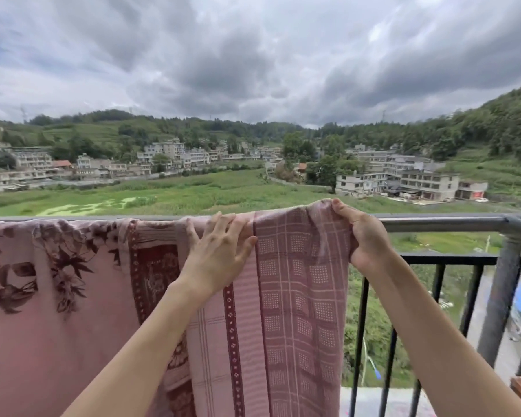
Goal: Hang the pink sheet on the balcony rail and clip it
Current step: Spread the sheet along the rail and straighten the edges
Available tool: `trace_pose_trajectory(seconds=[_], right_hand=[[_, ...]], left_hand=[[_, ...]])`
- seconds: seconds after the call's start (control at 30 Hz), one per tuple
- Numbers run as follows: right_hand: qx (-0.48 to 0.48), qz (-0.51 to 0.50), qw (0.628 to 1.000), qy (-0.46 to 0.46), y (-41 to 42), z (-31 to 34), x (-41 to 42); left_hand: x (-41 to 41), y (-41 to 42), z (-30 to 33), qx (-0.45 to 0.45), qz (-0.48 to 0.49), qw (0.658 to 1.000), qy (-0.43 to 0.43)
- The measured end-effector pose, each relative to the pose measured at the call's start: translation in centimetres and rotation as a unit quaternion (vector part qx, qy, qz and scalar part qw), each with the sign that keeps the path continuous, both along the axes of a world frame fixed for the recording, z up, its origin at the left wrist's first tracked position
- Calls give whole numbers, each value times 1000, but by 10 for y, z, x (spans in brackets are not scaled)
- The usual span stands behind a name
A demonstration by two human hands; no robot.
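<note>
We see the pink sheet (pixel 298 296) draped over the grey top pipe of the balcony rail (pixel 439 224), hanging down on our side and covering the rail from the left edge of the view to a little right of centre. Its left part carries a dark floral print, its middle a dark red patterned band, and its right part a checked weave.

Our left hand (pixel 220 254) lies flat against the cloth just below the pipe, palm on the fabric, fingers spread and stretched up so the fingertips reach the fold at the top. It presses the sheet and grasps nothing; the thumb points out to the right along the cloth.

Our right hand (pixel 363 239) is closed on the sheet's right edge. The fingers curl around a gathered bunch of fabric, the thumb on top at the corner, which is lifted slightly above the pipe. The cloth is pulled into vertical creases beneath this fist.

To the right of that hand the pipe is bare as far as its elbow joint and the upright post (pixel 503 296), with dark balusters (pixel 360 341) below.
</note>
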State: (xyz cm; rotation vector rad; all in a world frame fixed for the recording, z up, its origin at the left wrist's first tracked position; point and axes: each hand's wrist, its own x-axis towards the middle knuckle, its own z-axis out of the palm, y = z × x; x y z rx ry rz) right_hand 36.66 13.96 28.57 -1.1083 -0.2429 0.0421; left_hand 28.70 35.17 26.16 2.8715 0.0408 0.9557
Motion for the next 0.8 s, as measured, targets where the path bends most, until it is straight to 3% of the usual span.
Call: trace_pose_trajectory(seconds=[0.3, 0.6, 0.8], right_hand=[[-19, -43, 999, -20, -123, -2, 36], [16, -10, 999, 37, -188, -12, 54], [-110, -138, 984, -7, -221, 3, 56]], left_hand=[[48, -144, -8, -6, -39, 999, -28], [76, -185, -17, 14, -65, 992, -109], [82, -211, -11, 6, -66, 994, -91]])
